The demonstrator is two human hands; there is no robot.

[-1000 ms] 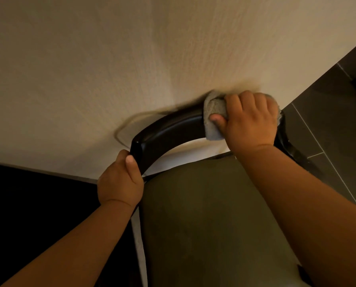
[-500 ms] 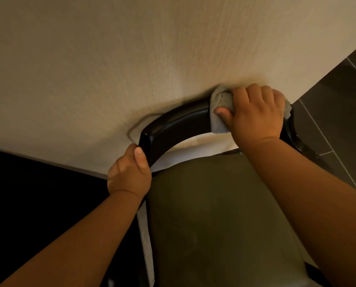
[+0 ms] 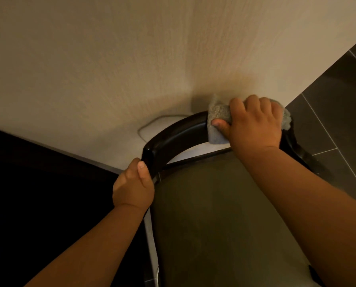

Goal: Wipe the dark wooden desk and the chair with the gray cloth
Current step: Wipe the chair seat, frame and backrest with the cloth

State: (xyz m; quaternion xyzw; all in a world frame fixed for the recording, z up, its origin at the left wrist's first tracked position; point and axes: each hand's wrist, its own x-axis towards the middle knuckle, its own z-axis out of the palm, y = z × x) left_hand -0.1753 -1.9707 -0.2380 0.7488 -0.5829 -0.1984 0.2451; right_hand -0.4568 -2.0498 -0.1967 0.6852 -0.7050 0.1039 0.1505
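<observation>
Right hand (image 3: pixel 253 125): fingers (image 3: pixel 238 106) curled over the top of the gray cloth (image 3: pixel 218 117), thumb pressing it from the near side. The cloth is clamped onto the top rail (image 3: pixel 177 137) of the chair (image 3: pixel 214 214), at about 2 o'clock from frame centre. It is folded over the rail, and a tuft shows past the knuckles on the 3 o'clock side.

Left hand (image 3: pixel 132 187): closed round the rail's other end, toward 8 o'clock from the cloth (thumb and knuckles show; fingertips hidden behind the rail).

Rail: dark, glossy, curved. Both hands are on it, well apart.

Seat pad (image 3: pixel 224 255): olive-grey, 5 to 6 o'clock, lying between and beneath the two forearms.

Wall (image 3: pixel 131 59): cream, textured, fills 10 to 1 o'clock behind the rail. The rail's shadow falls on it.

Counter (image 3: pixel 38 193): dark, at 8 to 9 o'clock, too shadowed for detail; neither hand touches it.

Floor (image 3: pixel 338 121): grey tiles at 3 o'clock with pale grout lines.
</observation>
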